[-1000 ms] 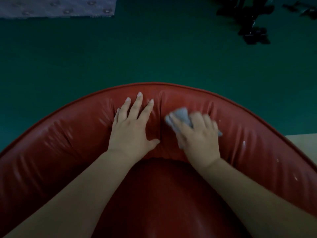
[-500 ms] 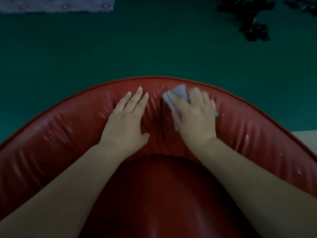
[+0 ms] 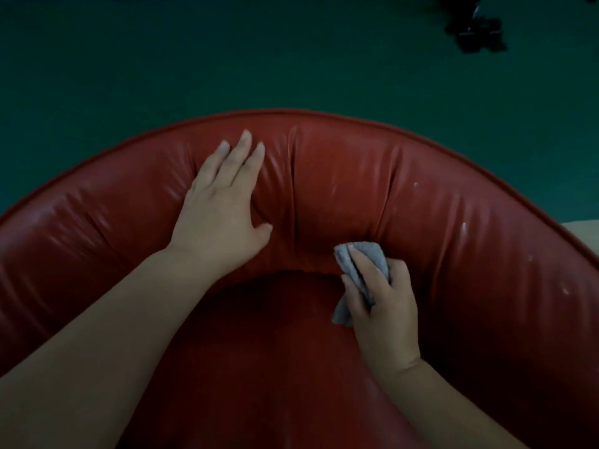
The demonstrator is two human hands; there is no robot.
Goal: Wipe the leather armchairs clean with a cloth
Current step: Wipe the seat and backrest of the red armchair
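Observation:
A red leather armchair [image 3: 453, 202] fills the lower view, its curved padded back arching across the middle and its seat below. My left hand [image 3: 220, 209] lies flat with straight fingers on the inner back, left of the centre seam. My right hand [image 3: 382, 306] grips a small grey cloth [image 3: 366, 257], bunched between its fingers, low down where the back meets the seat, right of the seam. White specks and streaks show on the leather to the right.
Dark green floor [image 3: 227, 59] lies beyond the chair back. A black object [image 3: 473, 34] stands on the floor at the top right. A pale surface [image 3: 583, 231] shows past the chair's right edge.
My right hand has drawn the cloth down from the top of the back to the crease by the seat. My left hand has stayed pressed on the back.

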